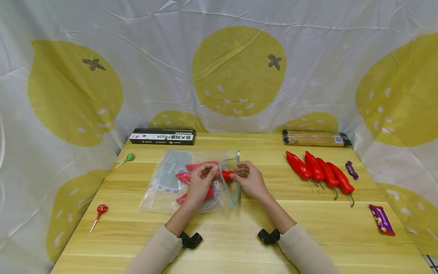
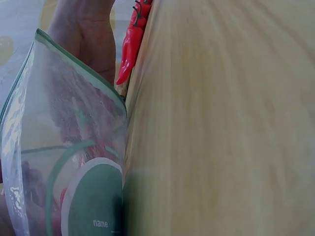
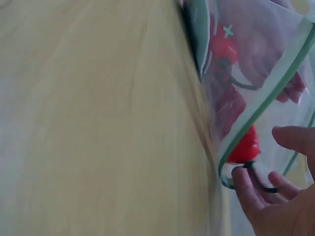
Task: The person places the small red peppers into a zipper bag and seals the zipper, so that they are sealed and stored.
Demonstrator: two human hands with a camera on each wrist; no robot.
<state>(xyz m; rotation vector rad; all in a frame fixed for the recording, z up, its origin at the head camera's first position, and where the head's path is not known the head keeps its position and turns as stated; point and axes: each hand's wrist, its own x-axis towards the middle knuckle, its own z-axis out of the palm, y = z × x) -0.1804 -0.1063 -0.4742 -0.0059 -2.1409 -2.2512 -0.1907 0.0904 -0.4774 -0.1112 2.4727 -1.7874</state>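
A clear zip bag [image 1: 155,198] lies on the table with its mouth to the right and several red chili peppers [image 1: 202,195] inside. My left hand [image 1: 202,180] pinches the bag near its mouth, lifting the upper layer. At the gaping mouth, another red pepper [image 1: 226,175] sits mostly inside, stem end outward. My right hand [image 1: 251,180] is at that stem end. In the right wrist view, the thumb stands apart from the other fingers [image 3: 244,189], and the green stem [image 3: 260,181] lies against them. The left wrist view shows the bag's green zip edge [image 2: 81,66].
Several more red peppers [image 1: 315,169] lie in a row at right, beside a small purple candy [image 1: 351,170] and a purple snack packet [image 1: 381,220]. Behind are a black pasta box [image 1: 162,137] and a rolled bamboo mat [image 1: 316,138]. Green [image 1: 130,156] and red lollipops [image 1: 101,209] lie at left.
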